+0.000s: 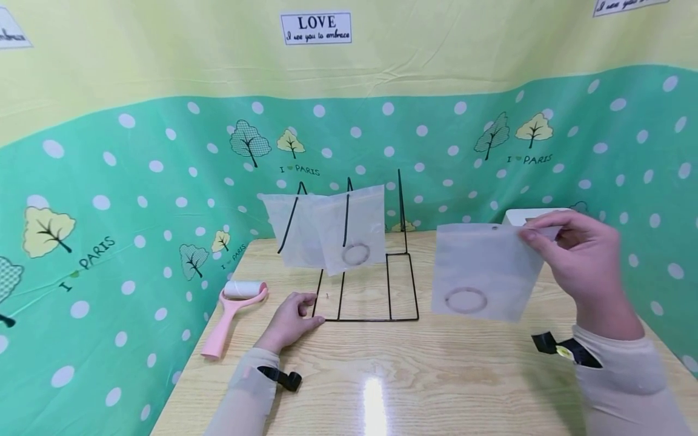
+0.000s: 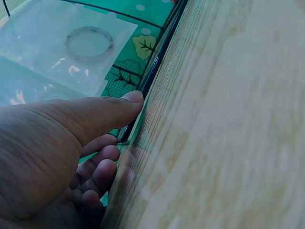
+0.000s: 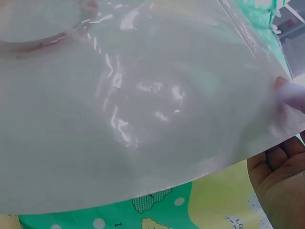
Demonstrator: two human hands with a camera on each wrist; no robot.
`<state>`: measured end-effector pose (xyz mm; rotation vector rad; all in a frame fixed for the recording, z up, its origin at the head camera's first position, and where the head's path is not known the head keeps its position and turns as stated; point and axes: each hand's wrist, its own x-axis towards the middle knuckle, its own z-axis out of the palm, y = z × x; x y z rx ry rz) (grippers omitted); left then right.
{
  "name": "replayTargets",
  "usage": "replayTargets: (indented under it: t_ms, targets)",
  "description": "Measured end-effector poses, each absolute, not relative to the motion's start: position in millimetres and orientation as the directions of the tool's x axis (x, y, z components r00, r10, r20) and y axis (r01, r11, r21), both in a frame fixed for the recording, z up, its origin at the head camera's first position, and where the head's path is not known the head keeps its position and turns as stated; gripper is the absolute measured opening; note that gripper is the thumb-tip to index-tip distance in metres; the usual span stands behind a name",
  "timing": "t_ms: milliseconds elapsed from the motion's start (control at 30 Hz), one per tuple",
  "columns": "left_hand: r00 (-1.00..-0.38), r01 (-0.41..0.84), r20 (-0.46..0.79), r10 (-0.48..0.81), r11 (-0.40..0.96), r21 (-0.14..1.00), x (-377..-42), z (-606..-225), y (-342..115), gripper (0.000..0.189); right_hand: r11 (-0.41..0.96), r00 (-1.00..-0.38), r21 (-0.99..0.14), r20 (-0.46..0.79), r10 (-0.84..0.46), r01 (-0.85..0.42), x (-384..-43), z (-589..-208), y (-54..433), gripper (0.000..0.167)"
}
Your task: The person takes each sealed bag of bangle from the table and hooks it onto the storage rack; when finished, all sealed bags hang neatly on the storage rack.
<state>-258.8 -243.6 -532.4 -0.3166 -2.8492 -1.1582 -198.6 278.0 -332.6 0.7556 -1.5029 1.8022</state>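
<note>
My right hand [image 1: 586, 260] pinches the upper right corner of a translucent plastic bag [image 1: 485, 263] and holds it up above the table. Low inside this bag sits a ring-shaped bangle [image 1: 466, 300]. With thumb and fingers, my left hand [image 1: 289, 321] grips the near left corner of a black wire display rack [image 1: 376, 320] on the table. Two similar bags hang on the rack's left and middle prongs; the front bag [image 1: 354, 218] has a bangle [image 1: 356, 254] in it. The right prong [image 1: 401, 200] carries no bag. In the right wrist view, the held bag [image 3: 143, 109] hides much of the scene.
A pink lint roller [image 1: 223, 330] lies at the table's left side. Behind my right hand stands a white box-like object [image 1: 523, 215], partly hidden. A green and yellow printed cloth [image 1: 436, 127] surrounds the wooden table [image 1: 436, 369] on the back and sides.
</note>
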Motion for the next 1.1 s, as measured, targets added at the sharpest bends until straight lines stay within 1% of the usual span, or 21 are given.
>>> replayTargets:
  t_ms: [400,633,900,1100]
  targets:
    - [-0.976,0.216,0.132,0.171,0.714,0.666,-259,-536,-245,0.063,-0.092,-0.599,-0.592,0.789,0.136,-0.801,-201,-328,259,0.014]
    - [-0.978,0.207,0.118,0.173,0.717,0.666,-258,-533,-243,0.064,-0.036,-0.63,-0.63,0.77,0.106,-0.776,-206,-331,248,0.013]
    - [-0.974,0.225,0.141,0.176,0.717,0.66,-256,-526,-239,0.062,-0.003,-0.625,-0.628,0.775,0.091,-0.779,-210,-333,235,0.013]
    - [-0.967,0.254,0.18,0.18,0.704,0.663,-254,-520,-233,0.052,0.031,-0.659,-0.665,0.745,0.098,-0.747,-213,-336,226,0.011]
